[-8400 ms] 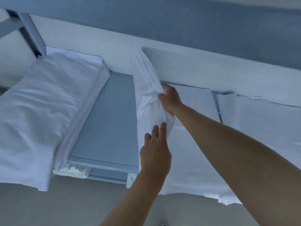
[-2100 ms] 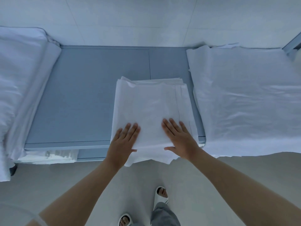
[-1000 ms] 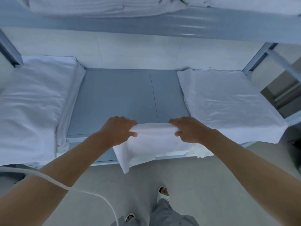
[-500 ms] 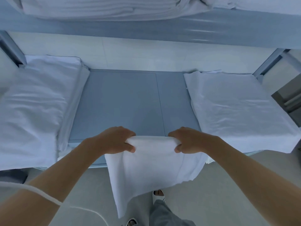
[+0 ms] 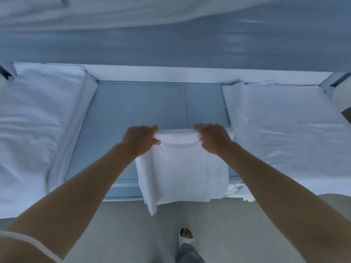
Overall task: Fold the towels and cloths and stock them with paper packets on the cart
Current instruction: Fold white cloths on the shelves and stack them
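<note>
A white folded cloth (image 5: 180, 168) hangs from both my hands over the front edge of the grey-blue cart shelf (image 5: 140, 107). My left hand (image 5: 139, 138) grips its top left corner, thumb under the fold. My right hand (image 5: 212, 138) grips the top right corner the same way. The cloth's lower end drops past the shelf edge, with one corner pointing down toward the floor.
A thick white stack of linen (image 5: 38, 126) fills the shelf's left side, and a flat white folded sheet (image 5: 284, 133) lies on its right. An upper shelf (image 5: 171, 40) with more white linen overhangs. Crumpled white paper (image 5: 237, 190) sticks out below the shelf edge. My sandalled foot (image 5: 186, 235) stands below.
Both hands have carried the cloth forward and up over the shelf; more of it now lies above the shelf front and less hangs down. The view has tilted downward.
</note>
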